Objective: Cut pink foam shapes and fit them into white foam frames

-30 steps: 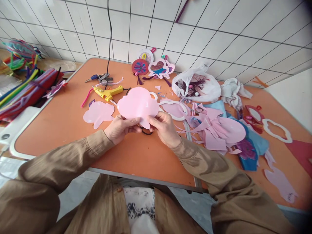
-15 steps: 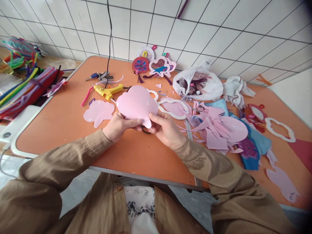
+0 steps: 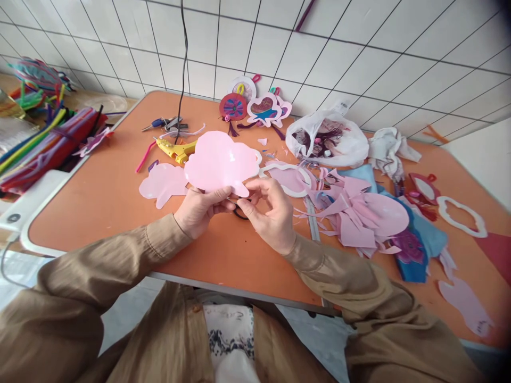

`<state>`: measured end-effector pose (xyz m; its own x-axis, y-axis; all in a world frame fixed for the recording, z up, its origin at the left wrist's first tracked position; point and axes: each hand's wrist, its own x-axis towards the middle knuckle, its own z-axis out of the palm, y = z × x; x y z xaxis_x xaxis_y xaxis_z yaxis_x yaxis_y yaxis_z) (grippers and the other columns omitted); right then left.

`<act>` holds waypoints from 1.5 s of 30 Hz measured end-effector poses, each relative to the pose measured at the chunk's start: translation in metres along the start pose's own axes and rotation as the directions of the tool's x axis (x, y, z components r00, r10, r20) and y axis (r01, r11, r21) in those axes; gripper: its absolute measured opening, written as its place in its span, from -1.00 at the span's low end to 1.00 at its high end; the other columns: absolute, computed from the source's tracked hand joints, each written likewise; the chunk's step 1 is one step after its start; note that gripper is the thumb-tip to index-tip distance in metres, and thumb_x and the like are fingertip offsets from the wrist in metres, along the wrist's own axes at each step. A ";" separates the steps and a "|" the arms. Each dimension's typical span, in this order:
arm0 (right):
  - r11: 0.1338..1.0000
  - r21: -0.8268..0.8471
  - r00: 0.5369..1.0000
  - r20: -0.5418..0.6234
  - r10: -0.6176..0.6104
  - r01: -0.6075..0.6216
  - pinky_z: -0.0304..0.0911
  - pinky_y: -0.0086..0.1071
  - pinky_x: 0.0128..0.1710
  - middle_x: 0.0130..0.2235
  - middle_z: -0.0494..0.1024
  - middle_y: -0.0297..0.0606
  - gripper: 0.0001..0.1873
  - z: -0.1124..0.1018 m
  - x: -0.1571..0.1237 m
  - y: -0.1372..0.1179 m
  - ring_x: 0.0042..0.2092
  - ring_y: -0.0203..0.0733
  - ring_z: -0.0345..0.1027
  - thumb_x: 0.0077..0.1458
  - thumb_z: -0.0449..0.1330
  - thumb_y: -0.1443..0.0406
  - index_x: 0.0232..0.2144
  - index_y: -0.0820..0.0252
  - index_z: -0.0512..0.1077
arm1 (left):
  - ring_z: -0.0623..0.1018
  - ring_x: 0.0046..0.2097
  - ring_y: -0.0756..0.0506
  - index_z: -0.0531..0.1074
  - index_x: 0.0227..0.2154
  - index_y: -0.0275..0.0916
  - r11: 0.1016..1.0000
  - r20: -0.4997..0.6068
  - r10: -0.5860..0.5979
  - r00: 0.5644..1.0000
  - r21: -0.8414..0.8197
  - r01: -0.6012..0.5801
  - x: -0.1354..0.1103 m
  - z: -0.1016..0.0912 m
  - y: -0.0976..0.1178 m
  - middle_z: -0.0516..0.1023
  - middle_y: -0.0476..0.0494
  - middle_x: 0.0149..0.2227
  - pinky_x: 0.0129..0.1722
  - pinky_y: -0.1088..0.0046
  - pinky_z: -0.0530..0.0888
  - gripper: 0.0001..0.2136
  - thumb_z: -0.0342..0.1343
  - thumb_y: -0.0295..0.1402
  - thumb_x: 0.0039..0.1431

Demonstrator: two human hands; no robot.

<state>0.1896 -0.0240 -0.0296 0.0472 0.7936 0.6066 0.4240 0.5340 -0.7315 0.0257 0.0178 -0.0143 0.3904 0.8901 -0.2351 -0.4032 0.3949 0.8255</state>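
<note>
A pink scalloped paper cutout (image 3: pixel 219 162) is tilted up above the table, its smooth face towards me. My left hand (image 3: pixel 202 210) grips its lower edge, thumb in front and fingers behind. At the small tab on the lower right, my right hand (image 3: pixel 271 213) has its bent thumb and fingers closed around the edge. Below the fingertips a black loop (image 3: pixel 240 214) shows, partly covered. Behind the cutout sits a yellow glue gun (image 3: pixel 175 150), its nozzle side hidden. Another pink cutout (image 3: pixel 162 183) lies flat to the left of my left hand.
Pink scraps (image 3: pixel 359 213) pile up on the right, beside blue sheets (image 3: pixel 433 234) and a white cloud-shaped frame (image 3: pixel 463 215). A plastic bag (image 3: pixel 351 146) and finished ornaments (image 3: pixel 233 106) stand near the tiled wall. Keys (image 3: pixel 173 123), a hanging black cable (image 3: pixel 183 64) and pipe cleaners (image 3: pixel 59 143) are left.
The cutout has risen slightly and turned, its tab pointing more to the right. My right hand has loosened and shifted its fingers at the tab; my left hand keeps its hold.
</note>
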 end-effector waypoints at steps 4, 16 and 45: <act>1.000 -0.017 1.000 -0.005 0.010 -0.010 0.40 -0.34 -0.34 -0.27 0.60 -0.28 -0.87 0.000 0.001 -0.001 -0.28 -0.22 0.46 0.18 0.32 0.29 -0.21 0.10 0.48 | 0.57 -0.54 0.03 0.60 -0.36 -0.35 0.999 0.038 -0.015 0.999 -0.035 0.017 -0.004 0.004 -0.002 0.68 -0.10 -0.41 -0.47 0.51 0.56 -0.59 0.60 -0.29 -0.27; 0.972 0.168 0.983 -0.045 0.177 -0.167 0.44 -0.36 -0.30 -0.23 0.60 -0.27 -0.85 0.005 -0.001 0.004 -0.22 -0.21 0.51 0.12 0.34 0.30 -0.21 0.11 0.54 | 0.57 -0.54 0.05 0.59 -0.42 -0.34 0.993 0.058 0.008 0.998 -0.117 -0.001 -0.002 0.004 -0.010 0.64 -0.03 -0.48 -0.49 0.57 0.56 -0.62 0.62 -0.31 -0.28; 0.842 0.413 0.933 0.057 0.357 -0.347 0.53 -0.29 -0.29 -0.31 0.64 -0.29 -0.62 0.006 -0.001 0.008 -0.31 -0.22 0.54 0.02 0.46 0.04 -0.20 0.13 0.54 | 0.60 -0.51 0.02 0.58 -0.43 -0.35 0.994 0.051 0.064 0.997 -0.089 -0.059 0.003 0.002 -0.004 0.64 -0.04 -0.50 -0.41 0.55 0.58 -0.58 0.62 -0.25 -0.29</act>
<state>0.1870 -0.0190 -0.0380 0.1439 0.9470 0.2872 -0.0331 0.2947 -0.9550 0.0307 0.0186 -0.0175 0.4055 0.9008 -0.1555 -0.4976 0.3602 0.7891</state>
